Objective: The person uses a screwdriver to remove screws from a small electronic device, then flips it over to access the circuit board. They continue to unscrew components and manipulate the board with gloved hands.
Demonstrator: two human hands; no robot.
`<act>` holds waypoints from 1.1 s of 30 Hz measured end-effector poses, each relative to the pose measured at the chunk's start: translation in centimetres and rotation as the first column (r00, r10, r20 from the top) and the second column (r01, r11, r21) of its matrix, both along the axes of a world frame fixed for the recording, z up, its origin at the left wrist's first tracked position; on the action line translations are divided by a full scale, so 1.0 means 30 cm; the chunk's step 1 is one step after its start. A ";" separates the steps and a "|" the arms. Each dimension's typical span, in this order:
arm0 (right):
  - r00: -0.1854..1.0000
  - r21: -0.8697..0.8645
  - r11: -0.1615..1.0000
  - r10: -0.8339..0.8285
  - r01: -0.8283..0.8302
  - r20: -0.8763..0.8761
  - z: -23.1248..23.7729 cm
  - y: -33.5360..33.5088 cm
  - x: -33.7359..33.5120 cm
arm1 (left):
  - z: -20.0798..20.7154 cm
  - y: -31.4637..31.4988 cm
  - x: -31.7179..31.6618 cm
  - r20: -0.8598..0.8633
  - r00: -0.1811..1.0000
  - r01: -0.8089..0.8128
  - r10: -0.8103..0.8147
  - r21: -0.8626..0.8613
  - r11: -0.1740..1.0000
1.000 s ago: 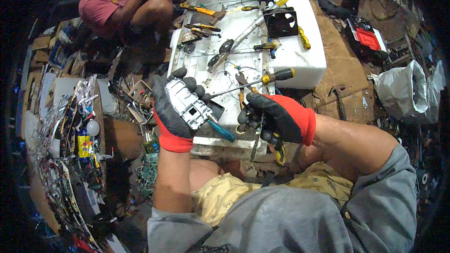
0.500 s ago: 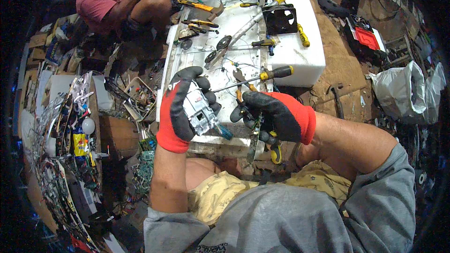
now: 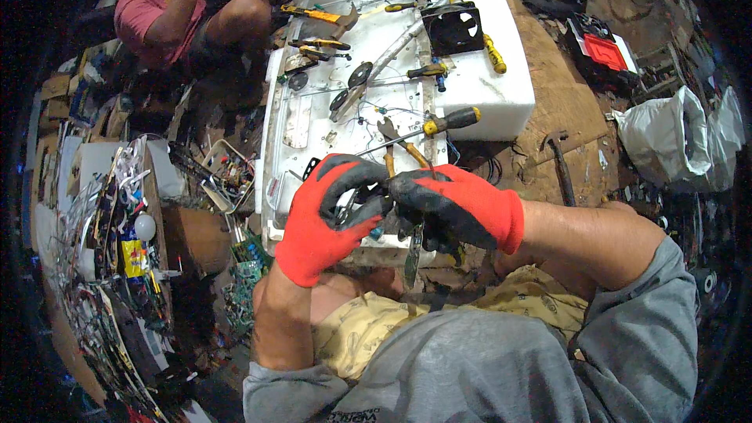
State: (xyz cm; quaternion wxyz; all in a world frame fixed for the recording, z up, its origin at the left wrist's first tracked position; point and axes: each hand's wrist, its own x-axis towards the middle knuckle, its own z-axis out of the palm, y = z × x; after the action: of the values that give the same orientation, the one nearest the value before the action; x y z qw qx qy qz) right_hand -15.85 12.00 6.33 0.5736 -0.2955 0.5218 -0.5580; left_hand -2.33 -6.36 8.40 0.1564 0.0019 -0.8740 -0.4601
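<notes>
My left hand (image 3: 325,215), in a red glove with black palm and fingertips, curls closed round a silvery metal part (image 3: 349,202). Most of that part is hidden by the fingers; a teal piece (image 3: 376,233) shows beneath them. My right hand (image 3: 458,207), gloved alike, is closed with its fingertips meeting those of the left. A yellow-and-black handled tool (image 3: 458,254) sticks out below it, its working end hidden. Beside it hangs a narrow green strip (image 3: 413,254), apparently circuit board. Just beyond my hands lie pliers (image 3: 403,141) with orange handles and a screwdriver (image 3: 450,121).
The white worktop (image 3: 313,121) carries a hammer (image 3: 325,17), a black fan (image 3: 454,29), more pliers (image 3: 319,47) and loose wires. Scrap piles (image 3: 117,258) line the left. Another hammer (image 3: 562,168) and white sacks (image 3: 666,137) are at right. A person (image 3: 168,12) sits far left holding a dark panel.
My left hand has turned over and moved right against my right hand, so the silver part is now mostly covered. The view has shifted slightly; the tools on the worktop stay put.
</notes>
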 end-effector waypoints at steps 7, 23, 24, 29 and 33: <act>0.994 -0.092 0.993 -0.071 0.079 0.082 0.005 0.020 0.023 | -0.009 -0.018 0.017 -0.071 0.996 0.045 -0.045 -0.002 0.999; 0.983 -0.024 0.999 -0.031 0.035 0.181 -0.002 0.018 -0.007 | 0.004 -0.011 0.026 -0.109 0.992 0.068 -0.063 0.045 0.997; 0.990 -0.064 0.998 -0.018 0.027 0.136 0.000 0.016 -0.012 | 0.009 -0.007 0.027 -0.131 0.991 0.044 -0.036 0.056 0.997; 1.000 -0.142 0.990 -0.026 0.026 0.003 0.027 0.015 -0.007 | -0.002 0.004 0.018 -0.208 0.978 0.007 0.016 0.107 0.994; 0.995 -0.144 0.985 -0.093 0.095 0.021 0.030 0.013 0.005 | 0.013 0.023 0.018 -0.205 0.979 0.018 0.008 0.128 0.992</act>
State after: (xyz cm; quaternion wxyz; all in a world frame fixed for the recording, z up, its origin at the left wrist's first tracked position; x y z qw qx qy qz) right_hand -15.69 12.40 7.21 0.5276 -0.3073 0.4892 -0.6228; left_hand -1.79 -5.67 8.79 0.2439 -0.0375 -0.8215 -0.5140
